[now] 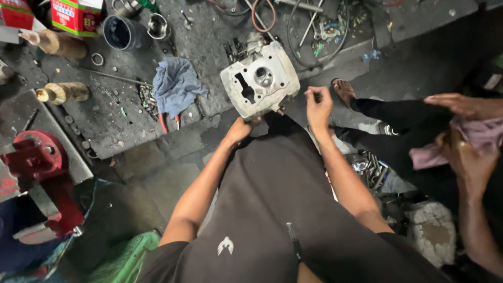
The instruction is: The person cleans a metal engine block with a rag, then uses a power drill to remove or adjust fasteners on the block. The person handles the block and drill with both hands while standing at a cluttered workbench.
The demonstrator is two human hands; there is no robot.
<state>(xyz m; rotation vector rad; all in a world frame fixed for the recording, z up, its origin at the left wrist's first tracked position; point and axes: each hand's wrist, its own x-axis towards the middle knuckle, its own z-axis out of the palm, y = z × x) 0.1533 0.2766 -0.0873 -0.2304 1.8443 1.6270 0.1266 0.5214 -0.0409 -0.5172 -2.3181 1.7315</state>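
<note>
A pale metal engine cylinder head [260, 78] stands tilted in front of my knees, its ported face toward me. My left hand [240, 129] grips it from below at its near left edge. My right hand [318, 101] hovers just right of the part, fingers pinched together on something too small to make out. A pen is clipped to my dark shirt.
A blue rag [174, 83] lies on the greasy floor slab left of the part, over red-handled pliers. A dark cup [119, 32], a piston [157, 26], wooden-handled tools [63, 93] and a red vice [36, 155] stand left. Another person's hands [466, 136] with a pink cloth are at right.
</note>
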